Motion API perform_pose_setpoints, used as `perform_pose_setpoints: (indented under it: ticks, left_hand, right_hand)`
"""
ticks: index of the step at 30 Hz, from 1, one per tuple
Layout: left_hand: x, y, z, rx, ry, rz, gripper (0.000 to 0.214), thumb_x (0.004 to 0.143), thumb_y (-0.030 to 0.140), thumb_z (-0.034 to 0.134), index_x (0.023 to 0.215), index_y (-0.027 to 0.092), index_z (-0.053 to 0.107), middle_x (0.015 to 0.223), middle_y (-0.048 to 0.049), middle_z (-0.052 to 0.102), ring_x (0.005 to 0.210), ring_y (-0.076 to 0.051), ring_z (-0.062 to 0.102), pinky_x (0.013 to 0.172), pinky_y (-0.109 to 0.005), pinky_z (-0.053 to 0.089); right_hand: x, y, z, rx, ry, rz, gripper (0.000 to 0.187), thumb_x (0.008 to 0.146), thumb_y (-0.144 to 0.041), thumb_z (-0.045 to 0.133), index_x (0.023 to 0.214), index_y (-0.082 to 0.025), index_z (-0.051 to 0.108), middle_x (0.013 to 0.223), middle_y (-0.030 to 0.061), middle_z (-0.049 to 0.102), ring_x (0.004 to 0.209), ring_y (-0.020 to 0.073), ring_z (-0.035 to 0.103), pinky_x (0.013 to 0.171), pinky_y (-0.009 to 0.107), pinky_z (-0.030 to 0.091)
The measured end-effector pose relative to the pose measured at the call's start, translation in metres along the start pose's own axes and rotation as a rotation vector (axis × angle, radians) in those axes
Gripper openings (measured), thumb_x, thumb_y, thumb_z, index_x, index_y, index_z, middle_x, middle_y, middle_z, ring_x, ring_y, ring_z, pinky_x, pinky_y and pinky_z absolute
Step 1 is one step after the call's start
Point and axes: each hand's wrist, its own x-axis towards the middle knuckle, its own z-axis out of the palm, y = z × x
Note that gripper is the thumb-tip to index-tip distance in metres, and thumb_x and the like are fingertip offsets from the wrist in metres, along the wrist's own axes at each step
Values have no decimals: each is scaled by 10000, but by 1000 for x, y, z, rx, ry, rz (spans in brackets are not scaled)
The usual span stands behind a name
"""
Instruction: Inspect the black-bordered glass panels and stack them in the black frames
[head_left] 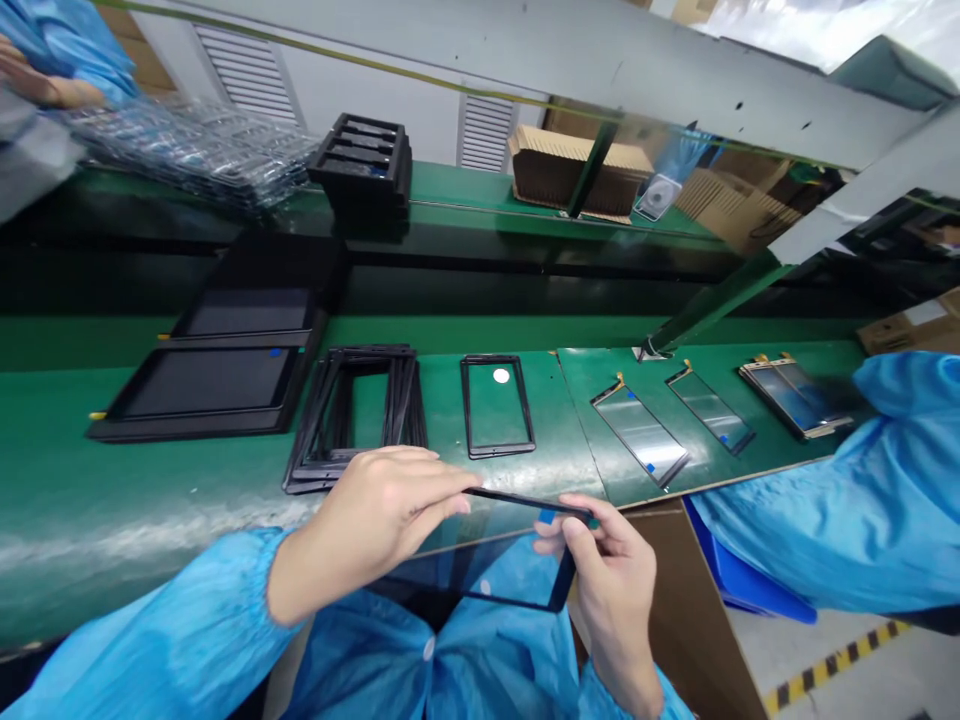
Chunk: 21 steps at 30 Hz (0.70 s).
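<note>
Both my hands hold a black phone frame with a glass panel (495, 560) over my lap, just in front of the green bench. My left hand (382, 515) grips its near-left edge with fingers curled over the top. My right hand (600, 560) pinches the right end, where a small blue tab (547, 516) shows. Straight ahead on the bench lies a single empty black frame (496, 405) and, to its left, a stack of black frames (356, 415).
Black trays (217, 370) lie at left; a black tray stack (365, 160) and clear plastic trays (195, 150) sit farther back. Glass panels (641, 432) and a panel stack (795, 395) lie at right, beside a co-worker's blue sleeve (847, 520). Another person's arm (52, 60) is top left.
</note>
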Motion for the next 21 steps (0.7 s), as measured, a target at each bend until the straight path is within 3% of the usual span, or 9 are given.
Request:
perform_pose_setpoints:
  ticks: [3, 6, 9, 12, 14, 17, 21]
  left_hand:
    - [0, 7, 2, 21, -56, -17, 281, 1082, 239, 553, 1231, 178, 783, 1057, -60, 863, 891, -251, 812, 782, -352, 610]
    - [4, 15, 10, -116, -179, -91, 346, 1088, 249, 523, 1353, 228, 745, 1126, -54, 857, 959, -245, 817, 786, -317, 611]
    - [5, 18, 24, -391, -163, -300, 351, 1092, 286, 517, 1328, 271, 776, 1102, -41, 865, 865, -213, 825, 789, -288, 620]
    - [-1, 18, 37, -728, -42, -609, 388, 1083, 372, 533, 1355, 222, 766, 1094, -90, 866, 823, -218, 835, 703, -275, 647]
    - [-6, 18, 45, -927, 31, -750, 454, 1055, 448, 580, 1383, 178, 740, 1093, -135, 862, 822, -239, 841, 632, -276, 656]
    - [-8, 22, 51, -1082, 123, -866, 595, 960, 549, 715, 1385, 133, 716, 1048, -176, 861, 777, -263, 841, 572, -293, 664]
    - [-7, 27, 51, -1121, 184, -928, 659, 863, 600, 822, 1307, 122, 734, 979, -174, 864, 706, -262, 832, 537, -302, 668]
  right_hand:
    - [2, -5, 5, 13, -43, 2, 257, 958, -449, 797, 1076, -221, 814, 669, 57, 821, 685, 260, 842, 664, 292, 676]
    - [6, -13, 16, 16, -238, -41, 279, 932, -463, 819, 1118, -257, 849, 776, 53, 850, 698, 237, 836, 696, 295, 674]
    - [12, -14, 19, 93, -358, 24, 418, 930, -528, 805, 1281, -302, 814, 889, 57, 868, 773, 248, 839, 798, 357, 681]
    - [21, -3, 12, 189, -247, 112, 428, 983, -580, 714, 1257, -272, 828, 1006, 108, 872, 845, 273, 844, 824, 371, 676]
    - [25, 3, 8, 200, -175, 121, 438, 986, -588, 698, 1175, -228, 858, 925, 128, 870, 807, 285, 843, 776, 358, 676]
    - [27, 4, 6, 211, -144, 123, 452, 966, -609, 704, 1074, -206, 877, 781, 116, 852, 710, 291, 831, 701, 355, 675]
    - [20, -6, 10, 225, -125, 108, 456, 928, -631, 731, 994, -207, 884, 791, 107, 853, 640, 303, 816, 653, 391, 681]
